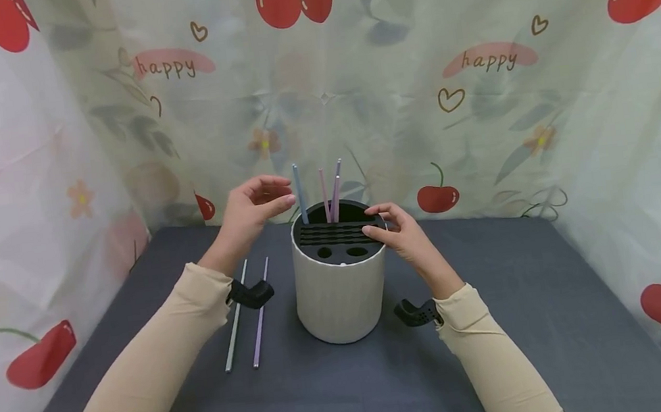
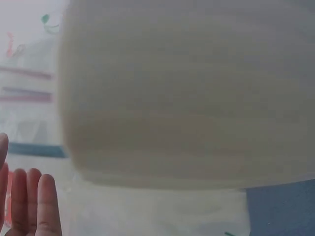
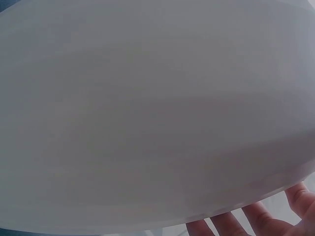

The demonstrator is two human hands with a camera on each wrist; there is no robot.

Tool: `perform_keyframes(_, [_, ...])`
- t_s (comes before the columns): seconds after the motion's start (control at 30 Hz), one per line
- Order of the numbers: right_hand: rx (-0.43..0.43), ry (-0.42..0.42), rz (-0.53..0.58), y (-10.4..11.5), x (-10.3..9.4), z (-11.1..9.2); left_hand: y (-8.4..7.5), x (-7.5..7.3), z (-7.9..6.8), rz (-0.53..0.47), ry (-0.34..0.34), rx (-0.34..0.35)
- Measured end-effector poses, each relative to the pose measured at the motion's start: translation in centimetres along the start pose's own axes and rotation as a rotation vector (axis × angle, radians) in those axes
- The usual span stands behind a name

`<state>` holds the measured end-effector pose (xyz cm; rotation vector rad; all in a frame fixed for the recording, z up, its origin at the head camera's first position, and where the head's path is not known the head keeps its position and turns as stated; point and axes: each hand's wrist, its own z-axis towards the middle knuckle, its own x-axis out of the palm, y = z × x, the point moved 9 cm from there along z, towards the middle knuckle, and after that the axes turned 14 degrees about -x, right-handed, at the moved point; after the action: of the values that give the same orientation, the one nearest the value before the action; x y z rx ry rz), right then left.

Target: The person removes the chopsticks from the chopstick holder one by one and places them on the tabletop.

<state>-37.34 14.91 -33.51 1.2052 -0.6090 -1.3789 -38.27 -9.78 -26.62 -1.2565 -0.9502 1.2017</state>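
Note:
A white cylindrical desk holder (image 1: pixel 342 300) stands upright with a black slotted insert (image 1: pixel 334 234) in its top. Several thin metallic sticks lean in its rear opening: a blue stick (image 1: pixel 301 196) at the left, pink and purple sticks (image 1: pixel 335 195) near the middle. My left hand (image 1: pixel 253 204) is just left of the blue stick, fingers loosely extended; in the left wrist view a gap shows between fingers (image 2: pixel 47 201) and blue stick (image 2: pixel 37 150). With thumb and fingers over the right rim, my right hand (image 1: pixel 402 232) holds the holder; some fingertips are hidden behind the rim in the right wrist view.
On the dark cloth-covered table (image 1: pixel 353 407), a silvery-green stick (image 1: pixel 235 332) and a purple stick (image 1: pixel 259 333) lie side by side, left of the holder. A cherry-printed curtain (image 1: pixel 354 94) encloses the back and both sides.

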Motion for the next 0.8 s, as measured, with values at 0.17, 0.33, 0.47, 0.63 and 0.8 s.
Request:
perform_keyframes(0.17, [0.008,-0.001,0.003,-0.1,0.0,0.0,0.8,0.9,0.1,0.027,-0.024,-0.027])
perform_keyframes(0.33, [0.011,-0.005,0.008,-0.1,-0.1,0.0,1.3,1.4,0.3,0.043,-0.041,-0.05])
perform_keyframes(0.47, [0.01,-0.006,0.02,0.0,0.0,0.0,1.3,1.7,0.2,0.037,-0.047,-0.054])
perform_keyframes(0.63, [0.007,-0.002,0.025,0.0,0.1,0.0,1.1,1.6,0.0,0.009,-0.054,-0.051])
perform_keyframes(0.8, [0.004,-0.001,0.023,0.0,0.0,0.0,-0.4,1.2,0.1,-0.081,-0.059,0.024])
